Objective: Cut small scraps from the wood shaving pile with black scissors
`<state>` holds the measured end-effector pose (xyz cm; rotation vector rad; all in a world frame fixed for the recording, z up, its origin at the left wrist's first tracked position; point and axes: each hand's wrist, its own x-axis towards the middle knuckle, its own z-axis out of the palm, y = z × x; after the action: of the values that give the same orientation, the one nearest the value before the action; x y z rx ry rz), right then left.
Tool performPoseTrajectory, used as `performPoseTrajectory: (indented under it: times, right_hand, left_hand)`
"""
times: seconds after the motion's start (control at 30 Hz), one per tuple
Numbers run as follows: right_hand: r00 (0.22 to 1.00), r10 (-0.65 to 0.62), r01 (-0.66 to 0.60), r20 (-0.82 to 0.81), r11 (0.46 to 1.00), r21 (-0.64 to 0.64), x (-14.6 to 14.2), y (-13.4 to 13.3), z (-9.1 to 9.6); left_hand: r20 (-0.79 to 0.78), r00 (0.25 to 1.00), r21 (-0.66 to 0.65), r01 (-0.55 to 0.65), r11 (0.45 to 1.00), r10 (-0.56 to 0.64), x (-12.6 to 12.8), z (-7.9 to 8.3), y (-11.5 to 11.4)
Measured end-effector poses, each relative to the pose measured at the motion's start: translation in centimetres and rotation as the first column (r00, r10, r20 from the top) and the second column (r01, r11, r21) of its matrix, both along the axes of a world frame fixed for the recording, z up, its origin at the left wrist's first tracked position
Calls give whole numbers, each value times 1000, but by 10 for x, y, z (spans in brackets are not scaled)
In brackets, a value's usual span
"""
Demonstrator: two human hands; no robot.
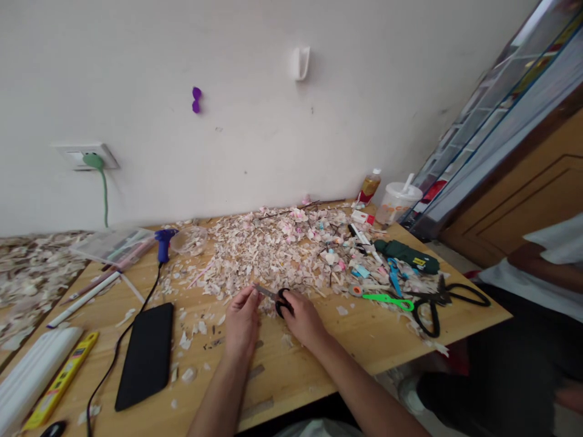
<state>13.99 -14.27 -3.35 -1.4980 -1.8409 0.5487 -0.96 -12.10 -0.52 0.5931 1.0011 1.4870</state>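
Low over the near middle of the table, my right hand (303, 318) has its fingers in the black handles of a small pair of scissors (268, 293). The blades point left toward my left hand (243, 312). My left thumb and fingers are pinched together at the blade tips; whatever small piece they hold is too hidden to name. Just beyond both hands spreads a thick layer of pale, thin flakes (259, 249). Pink and white blossoms (291, 229) on thin dark twigs lie on the far part of this layer.
Left stand a blue glue gun (164, 244), black phone (146, 355), yellow cutter box (61, 379) and white sticks (39, 364). Right lie green-handled scissors (387, 299), large black scissors (439, 297), a dark green pouch (407, 256), bottle (368, 187) and lidded cup (396, 203). Another person (523, 291) sits at right.
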Motion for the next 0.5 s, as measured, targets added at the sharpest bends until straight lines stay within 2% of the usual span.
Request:
performPoseTrajectory:
  times: [0.17, 0.3, 0.37, 0.5]
  right_hand:
    - [1000, -14, 14, -26, 1000, -6, 0, 0, -1]
    - [997, -44, 44, -66, 999, -2, 2, 0, -2]
    - [984, -113, 115, -138, 993, 9, 4, 1, -5]
    - [884, -235, 253, -404, 967, -9, 7, 4, -13]
  left_hand:
    - [-249, 968, 29, -2, 1000, 10, -8, 2, 1]
    - [-360, 932, 77, 2, 997, 26, -12, 11, 2]
    - [-332, 943, 50, 0, 999, 17, -12, 13, 2]
    - [-51, 999, -52, 11, 999, -14, -6, 9, 1]
